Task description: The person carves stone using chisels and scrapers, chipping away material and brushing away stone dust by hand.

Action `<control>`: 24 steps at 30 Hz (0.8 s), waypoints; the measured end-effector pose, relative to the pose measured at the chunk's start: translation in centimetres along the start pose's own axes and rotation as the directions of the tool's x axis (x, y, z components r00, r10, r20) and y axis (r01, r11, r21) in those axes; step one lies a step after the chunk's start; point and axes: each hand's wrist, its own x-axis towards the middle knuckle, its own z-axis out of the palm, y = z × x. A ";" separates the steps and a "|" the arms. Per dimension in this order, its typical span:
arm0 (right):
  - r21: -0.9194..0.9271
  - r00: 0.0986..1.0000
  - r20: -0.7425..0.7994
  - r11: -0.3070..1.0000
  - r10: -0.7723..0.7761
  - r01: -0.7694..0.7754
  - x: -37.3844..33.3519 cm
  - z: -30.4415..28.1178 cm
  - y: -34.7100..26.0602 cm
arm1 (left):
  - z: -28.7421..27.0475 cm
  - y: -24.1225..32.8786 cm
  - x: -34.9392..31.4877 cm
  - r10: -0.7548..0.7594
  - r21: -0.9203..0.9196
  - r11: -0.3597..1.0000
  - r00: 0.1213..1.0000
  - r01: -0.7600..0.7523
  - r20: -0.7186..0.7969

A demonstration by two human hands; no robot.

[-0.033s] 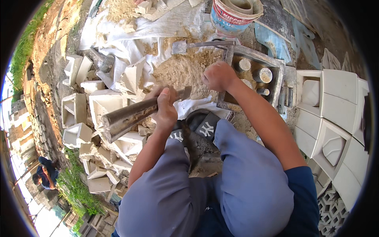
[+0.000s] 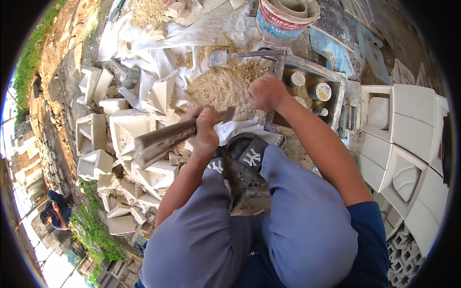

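My left hand (image 2: 204, 132) is closed around a long, thick grey bar (image 2: 163, 140) with a groove along it. The bar's thick end points to lower left over broken blocks, smeared by motion. A flat dark end (image 2: 228, 114) sticks out past my fingers. My right hand (image 2: 266, 92) is curled into a fist beside the left wall of a rectangular metal mould (image 2: 339, 91); what it holds, if anything, is hidden. Several round cylinders (image 2: 322, 91) stand inside the mould. A flat-bladed scraper (image 2: 220, 58) lies across the sandy mix (image 2: 211, 86), beyond both hands.
Broken pale blocks (image 2: 126, 128) are heaped at left, near a mallet-like tool (image 2: 127, 76). A paint bucket (image 2: 283, 21) stands beyond the mould. Pale hollow blocks (image 2: 403, 175) are stacked at right. White sacking (image 2: 201, 29) covers the far ground. Another person (image 2: 56, 211) is at far left.
The grey bar has swung slightly to the right and up in my left hand, its thick end moving most. My right fist stays almost where it was.
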 end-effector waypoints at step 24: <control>-0.006 1.000 0.026 1.000 0.009 -0.009 0.0 -0.1 0.0 | 3.0 -0.9 0.4 -0.088 0.083 0.993 0.996 0.089 -0.006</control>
